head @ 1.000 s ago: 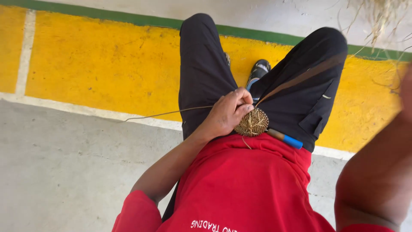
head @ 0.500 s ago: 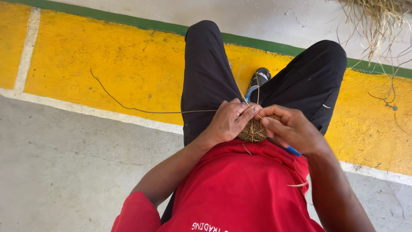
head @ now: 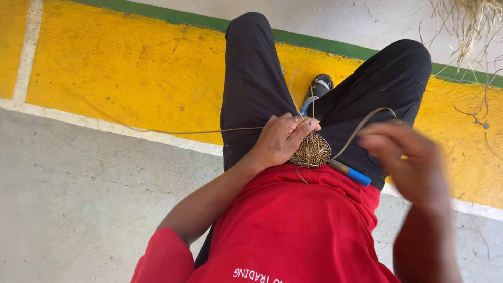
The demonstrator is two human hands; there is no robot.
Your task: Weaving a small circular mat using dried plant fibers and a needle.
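Note:
A small round woven coil of brown fibre (head: 312, 151) rests on my lap over black trousers. My left hand (head: 281, 138) grips its upper left edge, fingers curled over it. A thin flat strand (head: 361, 126) arcs from the coil up to my right hand (head: 406, 162), which is blurred, raised to the right and pinching the strand's end. Another long thin strand (head: 199, 131) trails left from the coil across the floor. A tool with a blue handle (head: 352, 174) lies on my lap just below the coil.
I sit in a red shirt over a concrete floor (head: 78, 199) with a yellow painted band (head: 131, 68) edged in white and green. A black shoe (head: 317, 86) shows between my knees. A bundle of dry straw (head: 466, 21) hangs at the top right.
My right hand came in to the coil beside the left, then pulled away to the right, drawing a strand out into a loop. The left hand stays on the coil.

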